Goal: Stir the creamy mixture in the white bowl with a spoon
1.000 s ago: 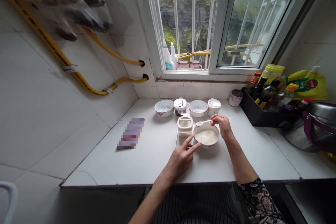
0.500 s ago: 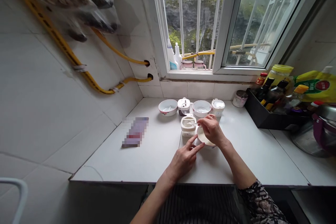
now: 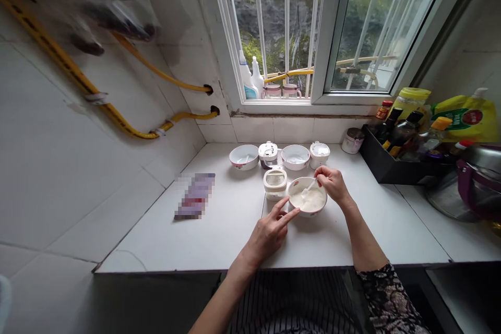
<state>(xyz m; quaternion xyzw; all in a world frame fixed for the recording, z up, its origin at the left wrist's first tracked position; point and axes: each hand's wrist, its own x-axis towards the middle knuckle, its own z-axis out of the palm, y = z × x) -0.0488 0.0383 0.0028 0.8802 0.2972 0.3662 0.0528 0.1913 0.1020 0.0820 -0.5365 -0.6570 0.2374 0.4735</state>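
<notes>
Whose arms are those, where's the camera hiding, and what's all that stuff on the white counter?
There's no robot here: these are a person's own two bare hands. The camera is worn on the person's head, looking forward and down. The left hand touches the rim of a bowl with its fingers spread. The right hand holds a small white spoon, its tip down in that bowl, where something pale lies. Close beside it stands a white container. Farther back on the counter are more bowls. The purple thing is too blurry to name. Over right, a black box holds bottles.
</notes>
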